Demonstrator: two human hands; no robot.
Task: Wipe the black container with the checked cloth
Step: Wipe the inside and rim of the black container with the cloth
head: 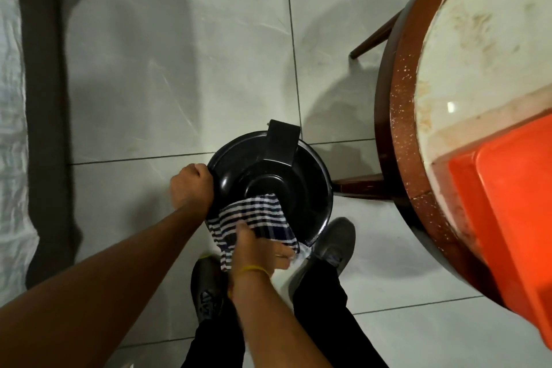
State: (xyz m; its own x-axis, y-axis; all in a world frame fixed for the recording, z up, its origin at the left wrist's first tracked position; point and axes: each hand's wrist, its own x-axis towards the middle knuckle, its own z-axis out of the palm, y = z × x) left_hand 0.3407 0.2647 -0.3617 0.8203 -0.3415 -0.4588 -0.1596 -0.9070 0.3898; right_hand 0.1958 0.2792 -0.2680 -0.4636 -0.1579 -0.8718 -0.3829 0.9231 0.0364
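A round black container (304, 179) with a glossy lid and a black hinge tab at its far edge stands on the tiled floor in front of my feet. My left hand (192, 185) grips its left rim in a fist. A checked cloth (254, 218) in dark blue and white lies over the near part of the lid and hangs down the near side. My right hand (260, 248), with a yellow band at the wrist, presses on the cloth and holds it against the container's near edge.
A round table (400, 134) with a dark brown rim and pale top stands at the right, its legs next to the container. An orange tray (507, 206) lies on it. White sheeting (12, 98) lies along the left. My grey shoes (334, 242) are by the container.
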